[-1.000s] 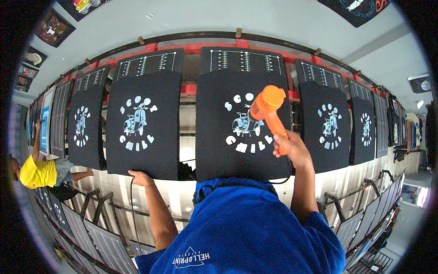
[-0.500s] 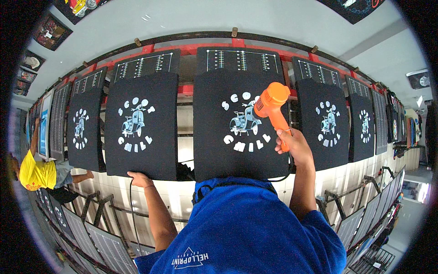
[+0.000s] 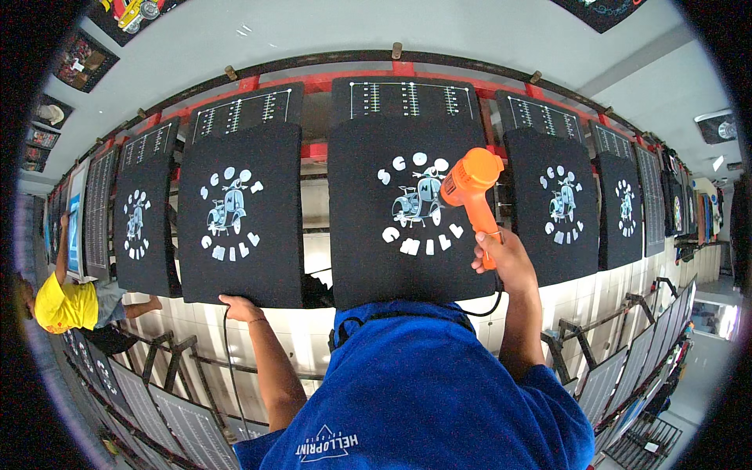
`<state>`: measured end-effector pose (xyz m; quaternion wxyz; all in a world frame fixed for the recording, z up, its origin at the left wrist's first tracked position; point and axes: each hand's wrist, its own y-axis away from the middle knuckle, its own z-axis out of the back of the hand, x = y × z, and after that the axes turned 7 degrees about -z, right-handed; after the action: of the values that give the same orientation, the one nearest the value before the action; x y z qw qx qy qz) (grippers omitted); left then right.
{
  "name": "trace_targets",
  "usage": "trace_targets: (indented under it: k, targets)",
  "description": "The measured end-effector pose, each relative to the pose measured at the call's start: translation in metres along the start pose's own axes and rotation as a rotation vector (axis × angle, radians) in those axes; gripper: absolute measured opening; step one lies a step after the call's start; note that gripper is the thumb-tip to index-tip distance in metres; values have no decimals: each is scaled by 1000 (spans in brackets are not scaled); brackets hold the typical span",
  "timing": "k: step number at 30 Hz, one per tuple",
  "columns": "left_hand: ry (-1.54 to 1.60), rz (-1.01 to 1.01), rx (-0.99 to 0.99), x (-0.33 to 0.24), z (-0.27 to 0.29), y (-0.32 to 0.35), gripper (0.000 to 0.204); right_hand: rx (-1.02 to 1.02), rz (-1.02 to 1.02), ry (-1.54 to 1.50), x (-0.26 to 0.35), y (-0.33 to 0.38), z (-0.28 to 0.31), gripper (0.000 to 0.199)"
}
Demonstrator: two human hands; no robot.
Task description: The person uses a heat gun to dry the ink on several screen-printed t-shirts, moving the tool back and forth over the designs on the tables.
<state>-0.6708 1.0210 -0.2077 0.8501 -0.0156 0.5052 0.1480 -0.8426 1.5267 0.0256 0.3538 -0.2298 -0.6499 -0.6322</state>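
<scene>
My right hand (image 3: 505, 258) is closed around the handle of an orange hair dryer (image 3: 475, 182). Its nozzle points left at the scooter print on a black T-shirt (image 3: 368, 270), close above the fabric and overlapping the print's right side. The shirt is spread over a flat printing board (image 3: 439, 95). My left hand (image 3: 243, 308) is at the near edge of another black shirt (image 3: 235, 274) with the same print, to the left. A black cable (image 3: 228, 345) hangs from its closed fingers, which partly hide it.
More boards with printed black shirts (image 3: 552, 251) stand in a row on a red frame (image 3: 317, 78). Behind me is another rack of boards (image 3: 184, 411). At far left, a person in a yellow shirt (image 3: 69, 305) reaches toward a blue screen frame (image 3: 74, 227).
The hair dryer has shifted slightly right and toward me over the print. More of its cable shows below the handle. My left hand stays at the shirt's edge.
</scene>
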Motion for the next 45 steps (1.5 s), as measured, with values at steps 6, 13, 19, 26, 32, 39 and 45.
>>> trace_targets:
  k: [6, 13, 19, 26, 32, 39, 45]
  targets:
    - [68, -32, 49, 5, 5, -4, 74, -32, -27, -18, 0, 9, -5, 36]
    - [55, -127, 132, 20, 11, -26, 66, -11, -19, -34, -2, 9, -16, 33]
    - [-146, -292, 8, 10, 37, -67, 71, -36, -22, -8, -3, 16, -39, 35]
    - [-36, -780, -112, -97, 103, -120, 75, 3, 9, -2, -7, 27, -46, 38]
    - [299, -1189, -229, -259, 158, -29, 65, -61, 34, -4, -13, 30, -59, 38]
    - [897, -1756, 770, -359, 184, 91, 45, -105, 32, -124, -20, 32, -61, 39]
    - [891, -1829, 1795, -395, 153, 167, 32, -26, 8, -88, -14, 28, -69, 41]
